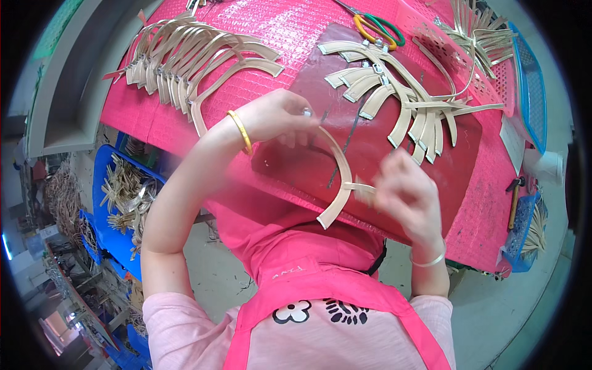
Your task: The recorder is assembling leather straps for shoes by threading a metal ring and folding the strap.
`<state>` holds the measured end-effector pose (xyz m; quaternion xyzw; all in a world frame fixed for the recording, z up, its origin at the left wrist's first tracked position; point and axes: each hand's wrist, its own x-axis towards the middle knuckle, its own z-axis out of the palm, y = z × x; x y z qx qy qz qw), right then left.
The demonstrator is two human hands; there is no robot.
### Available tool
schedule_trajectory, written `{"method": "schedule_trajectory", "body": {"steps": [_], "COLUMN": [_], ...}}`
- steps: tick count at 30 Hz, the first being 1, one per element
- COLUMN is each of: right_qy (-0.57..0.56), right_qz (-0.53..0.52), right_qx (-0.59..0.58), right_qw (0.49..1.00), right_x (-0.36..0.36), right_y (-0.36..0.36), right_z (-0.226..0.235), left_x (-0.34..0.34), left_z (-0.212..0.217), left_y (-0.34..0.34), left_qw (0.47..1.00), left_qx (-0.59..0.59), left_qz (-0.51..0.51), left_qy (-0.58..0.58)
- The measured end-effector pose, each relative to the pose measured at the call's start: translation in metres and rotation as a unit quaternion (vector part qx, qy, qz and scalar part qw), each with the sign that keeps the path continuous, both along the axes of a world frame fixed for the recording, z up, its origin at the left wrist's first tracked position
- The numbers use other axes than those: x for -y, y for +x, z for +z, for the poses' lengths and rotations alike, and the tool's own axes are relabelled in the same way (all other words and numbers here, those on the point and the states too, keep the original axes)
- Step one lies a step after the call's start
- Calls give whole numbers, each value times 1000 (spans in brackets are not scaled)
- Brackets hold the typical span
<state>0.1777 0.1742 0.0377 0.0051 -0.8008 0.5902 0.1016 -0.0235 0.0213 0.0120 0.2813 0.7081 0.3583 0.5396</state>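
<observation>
A curved beige strap (342, 166) with a short side tab hangs between my hands, over the front part of a dark red mat. My left hand (287, 120) is closed on its upper end, and a small silver buckle (306, 112) shows at the fingertips. The strap's lower end is free. My right hand (410, 194) is blurred, its fingers curled at the side tab and appearing to pinch it. Just beyond the right hand, a fan of similar beige straps (404, 102), some with silver buckles, lies on the mat.
A row of beige straps (179, 61) lies on the pink table cover (277, 24) at far left. Scissors (376, 31) with green and yellow handles lie at the back. A pink basket (505, 86) stands far right, near a hammer (513, 203). Blue bins (111, 203) sit lower left.
</observation>
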Motion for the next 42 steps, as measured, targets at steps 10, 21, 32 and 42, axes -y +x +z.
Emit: {"method": "schedule_trajectory", "body": {"steps": [10, 21, 32, 42], "right_qy": [-291, -219, -289, 188], "right_qz": [-72, -98, -76, -213], "right_qx": [223, 125, 175, -52], "right_qw": [928, 963, 938, 957], "right_x": [34, 47, 35, 28], "right_y": [-56, -66, -52, -27], "right_z": [-36, -40, -17, 29], "left_x": [10, 8, 21, -10], "left_z": [-2, -18, 30, 30], "left_y": [29, 48, 74, 90], "left_qw": [963, 872, 734, 844], "left_qx": [109, 137, -565, 169], "left_qz": [214, 390, 288, 380], "left_qy": [123, 261, 242, 339]}}
